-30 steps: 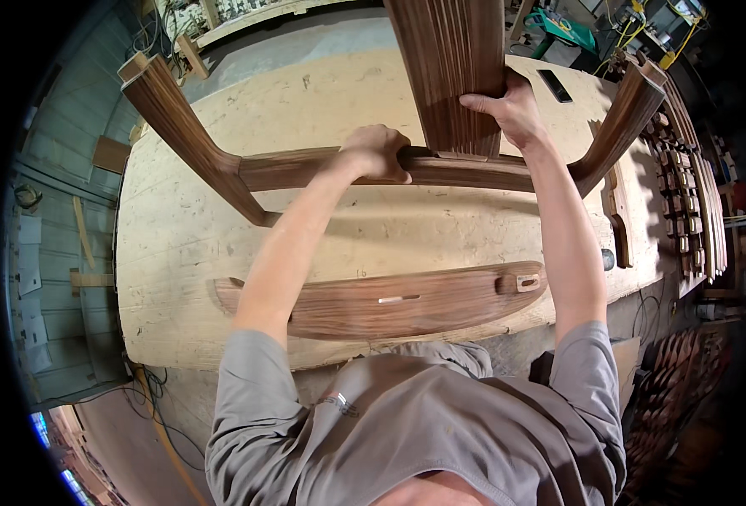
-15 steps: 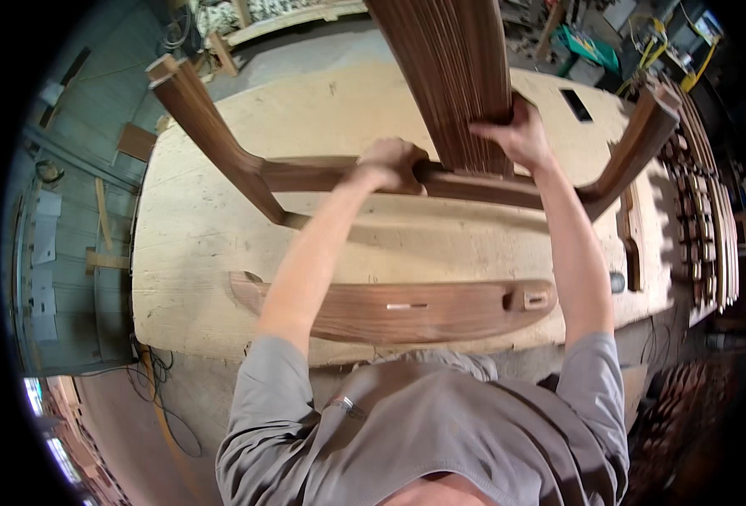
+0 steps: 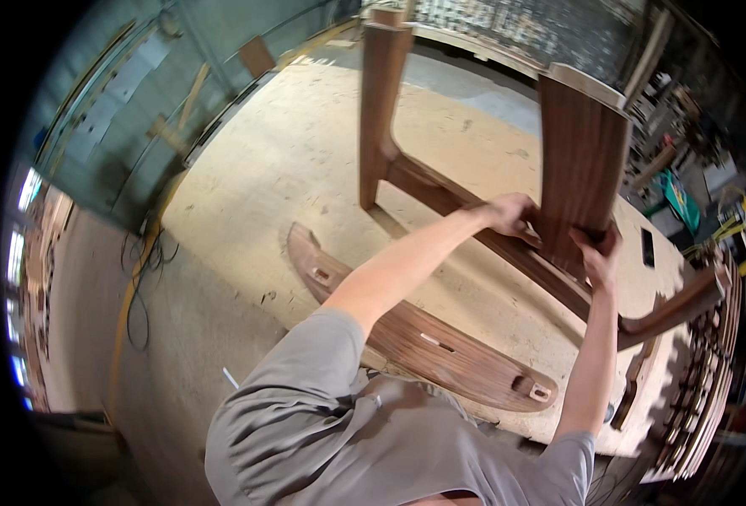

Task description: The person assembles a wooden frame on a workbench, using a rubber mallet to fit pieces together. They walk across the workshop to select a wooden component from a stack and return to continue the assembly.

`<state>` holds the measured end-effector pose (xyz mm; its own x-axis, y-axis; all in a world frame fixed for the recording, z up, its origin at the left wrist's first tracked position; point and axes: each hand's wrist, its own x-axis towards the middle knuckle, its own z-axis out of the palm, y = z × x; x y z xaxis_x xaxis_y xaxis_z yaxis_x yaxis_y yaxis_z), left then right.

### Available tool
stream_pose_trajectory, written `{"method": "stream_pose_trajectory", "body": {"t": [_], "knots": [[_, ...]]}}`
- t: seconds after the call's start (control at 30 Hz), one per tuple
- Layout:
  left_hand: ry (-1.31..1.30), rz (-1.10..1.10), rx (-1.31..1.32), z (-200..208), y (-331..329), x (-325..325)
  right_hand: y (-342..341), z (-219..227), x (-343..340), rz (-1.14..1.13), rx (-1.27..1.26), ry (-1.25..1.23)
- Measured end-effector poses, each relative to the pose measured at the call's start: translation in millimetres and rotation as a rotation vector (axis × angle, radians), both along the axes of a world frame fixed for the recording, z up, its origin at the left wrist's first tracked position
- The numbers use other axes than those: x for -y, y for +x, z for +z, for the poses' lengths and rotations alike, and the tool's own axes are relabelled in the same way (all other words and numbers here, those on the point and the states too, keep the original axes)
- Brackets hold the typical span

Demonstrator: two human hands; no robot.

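A brown wooden frame point(image 3: 440, 190), with a long rail and an upright leg at each end, stands over the pale worktable point(image 3: 246, 169). From the middle of its rail rises a wide wooden board point(image 3: 582, 156). My left hand point(image 3: 512, 218) is closed around the rail, close to the board's left edge. Lower on the board, my right hand point(image 3: 599, 251) grips its right edge, thumb across the face. In front of the frame lies a curved wooden piece point(image 3: 407, 333) with slots cut in it, partly covered by my left forearm.
A flat black object point(image 3: 648, 248) rests on the table's right part. Stacked wooden parts point(image 3: 700, 379) stand along the right edge. Dark cables point(image 3: 141, 278) lie on the floor at left, near a green wall point(image 3: 120, 160). A green bag point(image 3: 681, 201) sits far right.
My view has turned to the left, so the table and frame appear slanted. The board's top end now shows. Both hands keep their holds on the rail and board.
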<state>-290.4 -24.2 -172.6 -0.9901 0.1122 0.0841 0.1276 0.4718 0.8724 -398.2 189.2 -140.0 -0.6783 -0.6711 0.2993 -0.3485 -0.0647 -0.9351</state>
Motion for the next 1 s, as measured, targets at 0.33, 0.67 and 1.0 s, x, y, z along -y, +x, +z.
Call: {"method": "stream_pose_trajectory", "body": {"t": [0.33,0.67,1.0], "knots": [[0.039,0.123,0.014,-16.0,2.3,-7.0,13.1,0.8,3.3,-0.076,-0.094,0.016],[0.380,0.068,-0.028,-19.5,4.8,-13.1,19.7,-10.8,9.2,-0.197,-0.127,0.215],[0.313,0.032,-0.112,-17.6,-2.7,-30.3,-20.2,3.0,-39.0,-0.128,-0.016,0.077]]}}
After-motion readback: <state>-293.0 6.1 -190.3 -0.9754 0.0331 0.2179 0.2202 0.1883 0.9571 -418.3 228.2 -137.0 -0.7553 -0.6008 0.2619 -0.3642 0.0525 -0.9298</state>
